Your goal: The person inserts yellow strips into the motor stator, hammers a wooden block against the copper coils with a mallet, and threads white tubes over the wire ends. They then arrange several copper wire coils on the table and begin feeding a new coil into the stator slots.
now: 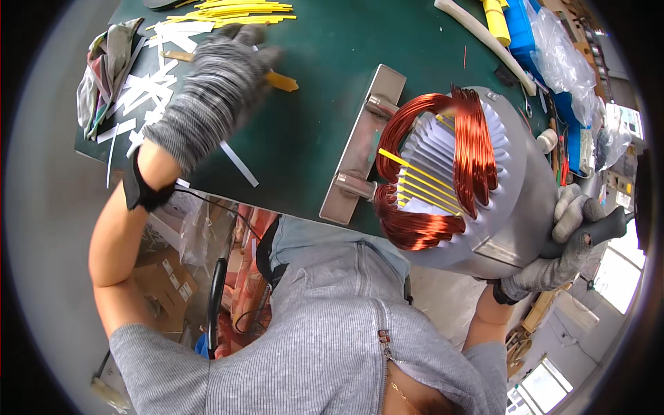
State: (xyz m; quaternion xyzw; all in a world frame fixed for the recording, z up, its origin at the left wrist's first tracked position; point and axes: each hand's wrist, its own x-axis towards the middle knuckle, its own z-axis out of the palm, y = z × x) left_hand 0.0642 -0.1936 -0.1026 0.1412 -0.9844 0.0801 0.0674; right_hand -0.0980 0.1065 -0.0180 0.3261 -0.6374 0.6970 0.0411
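My left hand [225,90], in a grey striped glove and slightly blurred, is over the table's far left. Its fingers curl down beside yellow strips [235,11]. A flat yellow-brown stick [282,81] shows on both sides of the palm, apparently gripped; the fingertips are hidden. On the right, a grey motor housing [522,173] lies tilted with its slotted opening facing left. Copper wire coils [476,155] loop from its slots, and several yellow strips [429,194] stick out between them. My gloved right hand [553,270] is closed around a dark handle-like thing [609,227] behind the housing.
White paper strips [149,90] lie scattered on the green table [304,138], beside a crumpled cloth [104,79]. The housing's metal foot plate [366,138] projects left. Blue bins [526,34], plastic bags [564,59] and a pale tube [484,38] line the far right.
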